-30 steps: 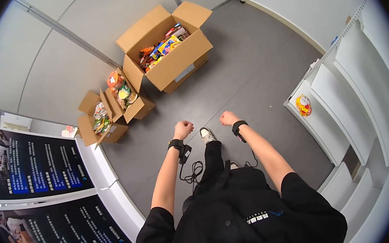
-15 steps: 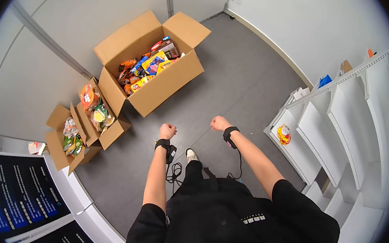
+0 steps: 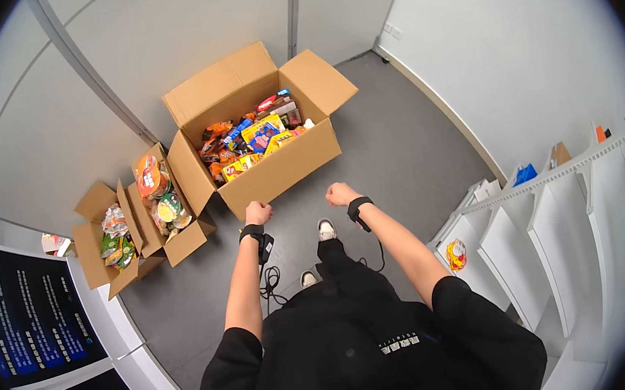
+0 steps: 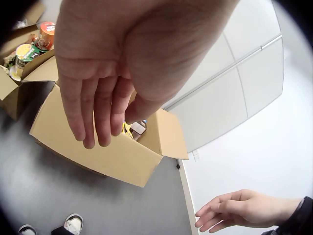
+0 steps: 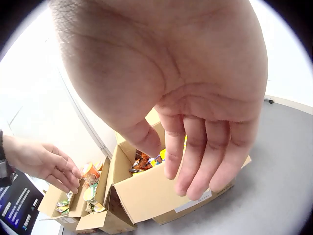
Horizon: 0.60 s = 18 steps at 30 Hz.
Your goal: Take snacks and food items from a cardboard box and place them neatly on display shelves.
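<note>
Both hands hang in front of the body with nothing in them. My left hand (image 3: pixel 258 213) is at the near side of the large cardboard box (image 3: pixel 284 174) in the head view, and its fingers hang loosely bent in the left wrist view. To its right, apart from it, is my right hand (image 3: pixel 341 194), palm and relaxed fingers showing large in the right wrist view. Inside the open large box lie snack packets and a yellow-and-blue packet (image 3: pixel 263 133). A dark band with a cable circles each wrist.
Left of the large box stand two smaller open cartons, one with instant noodle cups (image 3: pixel 169 208), the other with small packets (image 3: pixel 117 246). White shelves (image 3: pixel 512 250) line the right side, bearing a round cartoon sticker (image 3: pixel 456 254). Dark display panels (image 3: pixel 23 301) stand at the left.
The person has stepped forward, and the large box now appears closer to the hands. In the head view the boxes have shifted left and down overall. Both hands stay empty.
</note>
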### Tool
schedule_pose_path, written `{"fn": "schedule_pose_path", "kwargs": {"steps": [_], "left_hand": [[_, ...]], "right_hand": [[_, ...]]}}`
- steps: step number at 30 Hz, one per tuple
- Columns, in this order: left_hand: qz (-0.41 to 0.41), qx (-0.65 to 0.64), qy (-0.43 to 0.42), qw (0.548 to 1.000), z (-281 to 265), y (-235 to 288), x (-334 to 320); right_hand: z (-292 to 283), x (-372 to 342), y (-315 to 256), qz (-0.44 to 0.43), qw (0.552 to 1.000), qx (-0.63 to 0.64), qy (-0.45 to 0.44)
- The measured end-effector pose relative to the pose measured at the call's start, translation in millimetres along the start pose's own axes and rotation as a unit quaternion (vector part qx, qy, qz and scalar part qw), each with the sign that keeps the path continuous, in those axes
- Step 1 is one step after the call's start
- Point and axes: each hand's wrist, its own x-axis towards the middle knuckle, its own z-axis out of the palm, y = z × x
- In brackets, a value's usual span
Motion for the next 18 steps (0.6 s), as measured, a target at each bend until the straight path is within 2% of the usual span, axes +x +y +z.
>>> {"fn": "schedule_pose_path", "kwargs": {"steps": [4, 6, 8, 10, 14, 16, 18], "left_hand": [[-0.019, 0.028, -0.01, 0.999, -18, 15, 28], [-0.023, 0.019, 0.026, 0.999, -22, 16, 44], [-0.025, 0.041, 0.032, 0.998, -28, 18, 73], [-0.048, 0.039, 0.024, 0.998, -34, 29, 107], [-0.056, 0.063, -0.001, 0.996, -34, 48, 178], [-0.077, 0.088, -0.026, 0.993, -28, 61, 208], [-0.095, 0.093, -0.035, 0.99, -22, 74, 244]], "right_hand": [[-12, 46, -17, -0.035, 0.998, -0.041, 0.015], [-16, 67, -20, -0.037, 0.999, -0.028, -0.004], [-24, 98, -22, -0.036, 0.995, 0.068, -0.064], [-34, 141, -19, -0.056, 0.993, 0.077, -0.064], [-63, 219, -9, -0.031, 0.987, 0.137, -0.079], [-74, 254, 5, 0.024, 0.986, 0.144, -0.079], [-87, 293, 15, 0.04, 0.983, 0.154, -0.093]]}}
